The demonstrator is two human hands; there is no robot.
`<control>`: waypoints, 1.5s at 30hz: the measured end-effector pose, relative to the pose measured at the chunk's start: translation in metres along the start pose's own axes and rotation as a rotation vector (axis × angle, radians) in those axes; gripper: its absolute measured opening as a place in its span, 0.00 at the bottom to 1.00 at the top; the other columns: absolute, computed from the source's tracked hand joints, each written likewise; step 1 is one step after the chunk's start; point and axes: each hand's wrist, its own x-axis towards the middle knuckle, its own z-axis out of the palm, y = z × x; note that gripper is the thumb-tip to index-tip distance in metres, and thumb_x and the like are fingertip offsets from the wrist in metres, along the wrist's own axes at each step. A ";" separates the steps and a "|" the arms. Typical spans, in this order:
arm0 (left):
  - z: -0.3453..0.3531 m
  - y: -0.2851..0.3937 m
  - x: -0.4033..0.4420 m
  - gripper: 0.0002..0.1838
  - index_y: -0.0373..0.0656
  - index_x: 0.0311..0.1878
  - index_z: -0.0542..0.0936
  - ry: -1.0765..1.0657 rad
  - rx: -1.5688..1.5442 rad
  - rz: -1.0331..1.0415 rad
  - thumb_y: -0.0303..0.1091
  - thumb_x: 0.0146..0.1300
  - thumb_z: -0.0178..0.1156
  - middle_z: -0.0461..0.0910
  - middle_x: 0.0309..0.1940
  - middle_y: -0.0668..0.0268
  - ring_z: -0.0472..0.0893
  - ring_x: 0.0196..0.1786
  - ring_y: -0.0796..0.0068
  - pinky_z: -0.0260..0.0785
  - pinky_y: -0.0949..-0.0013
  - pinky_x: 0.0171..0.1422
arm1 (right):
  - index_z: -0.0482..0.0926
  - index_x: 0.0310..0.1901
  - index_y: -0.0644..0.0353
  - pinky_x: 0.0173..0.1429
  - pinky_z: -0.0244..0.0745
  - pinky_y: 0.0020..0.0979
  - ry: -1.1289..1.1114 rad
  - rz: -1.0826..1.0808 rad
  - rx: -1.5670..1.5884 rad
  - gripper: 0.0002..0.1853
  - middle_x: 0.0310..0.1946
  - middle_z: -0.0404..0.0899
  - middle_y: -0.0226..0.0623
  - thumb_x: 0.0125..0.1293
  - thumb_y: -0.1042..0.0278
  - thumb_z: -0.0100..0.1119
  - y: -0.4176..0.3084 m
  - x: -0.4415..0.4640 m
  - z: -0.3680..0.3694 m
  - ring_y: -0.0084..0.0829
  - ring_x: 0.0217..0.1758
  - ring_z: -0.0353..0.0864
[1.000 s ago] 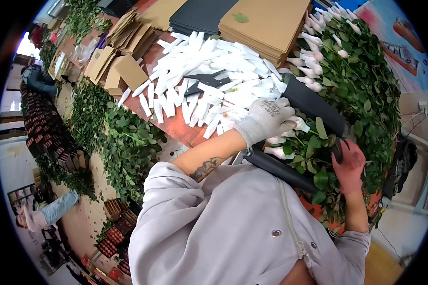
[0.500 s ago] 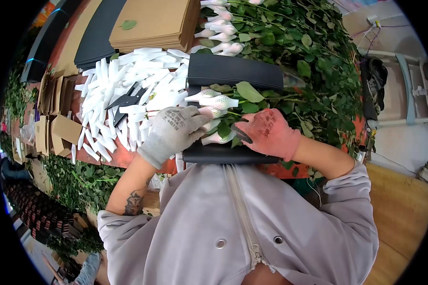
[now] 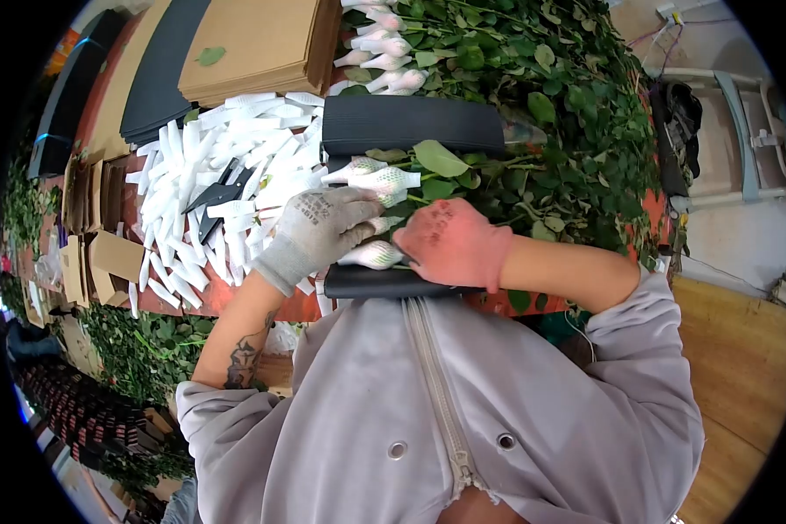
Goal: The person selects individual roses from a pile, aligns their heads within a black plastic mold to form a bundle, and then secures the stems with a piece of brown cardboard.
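My left hand (image 3: pixel 321 229), in a grey work glove, bends its fingers around a rose head in a white foam net. Netted rose heads (image 3: pixel 384 182) lie just beyond its fingertips, and another netted rose (image 3: pixel 371 254) lies under its thumb. Close on the right, my right hand (image 3: pixel 452 240) in a red glove is closed over the stems beside these heads. Its fingertips are mostly hidden, so what they pinch does not show. The roses lie between a black ribbed board (image 3: pixel 410 122) and a black padded edge (image 3: pixel 384 282) close to my body.
White foam net sleeves (image 3: pixel 179 201) are heaped at left, with a black clip-like tool (image 3: pixel 218 194) among them. Behind stand a stack of brown cardboard (image 3: pixel 253 44) and more netted roses (image 3: pixel 380 44). Leafy stems (image 3: pixel 576 131) spread to the right. A chair frame (image 3: pixel 742 140) stands beyond.
My right hand has moved left, nearer to my left hand and the rose heads, and its fingers have closed further. The whole view has shifted slightly left.
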 end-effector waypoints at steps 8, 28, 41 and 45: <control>-0.036 0.034 -0.018 0.14 0.47 0.44 0.81 -0.078 0.014 -0.174 0.38 0.53 0.63 0.80 0.35 0.65 0.79 0.39 0.62 0.71 0.62 0.44 | 0.74 0.37 0.64 0.45 0.74 0.39 -0.121 0.020 0.070 0.14 0.34 0.78 0.44 0.55 0.61 0.53 0.013 0.000 0.029 0.41 0.40 0.79; -0.058 0.051 -0.032 0.21 0.42 0.49 0.77 -0.120 0.020 -0.159 0.41 0.54 0.60 0.78 0.46 0.59 0.76 0.50 0.60 0.65 0.59 0.55 | 0.75 0.39 0.57 0.45 0.72 0.40 -0.165 0.137 0.270 0.13 0.33 0.78 0.41 0.56 0.60 0.54 0.014 0.003 0.040 0.39 0.40 0.78; -0.005 0.073 -0.031 0.30 0.36 0.54 0.73 -0.232 0.025 -0.188 0.53 0.58 0.56 0.73 0.55 0.52 0.73 0.55 0.53 0.63 0.55 0.59 | 0.74 0.36 0.59 0.29 0.72 0.35 0.120 0.150 -0.014 0.09 0.27 0.75 0.34 0.55 0.66 0.52 0.004 -0.005 0.024 0.35 0.30 0.79; -0.013 0.076 -0.023 0.29 0.36 0.53 0.74 -0.242 -0.014 -0.177 0.52 0.59 0.56 0.73 0.53 0.50 0.74 0.52 0.52 0.65 0.56 0.56 | 0.72 0.34 0.58 0.33 0.70 0.37 0.078 0.164 -0.031 0.09 0.28 0.76 0.36 0.55 0.62 0.52 0.008 0.005 0.029 0.35 0.32 0.78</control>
